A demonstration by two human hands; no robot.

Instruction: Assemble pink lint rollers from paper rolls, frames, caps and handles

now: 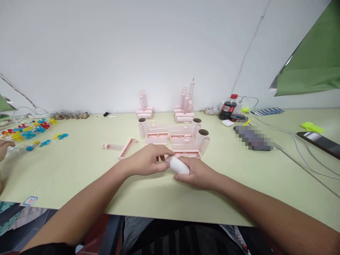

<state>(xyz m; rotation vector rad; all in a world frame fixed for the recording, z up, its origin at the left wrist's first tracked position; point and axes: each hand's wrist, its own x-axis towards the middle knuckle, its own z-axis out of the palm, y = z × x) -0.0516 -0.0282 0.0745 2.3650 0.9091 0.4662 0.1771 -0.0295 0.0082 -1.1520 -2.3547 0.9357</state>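
Over the table's [148, 198] near middle, the right hand [198, 172] is grasping a white roll [180, 165]; the left hand [145, 159] is pinching its left end between fingertips. Pink trays [157, 134] are lying beyond. Near left, a label [30, 201] is reading "11"; far right, a bottle [227, 109] is showing illegibly small lettering

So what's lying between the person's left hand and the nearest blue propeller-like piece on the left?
In the head view, a pink tray lies nearer the left hand, and a clear tube with a looped end nearer the blue piece.
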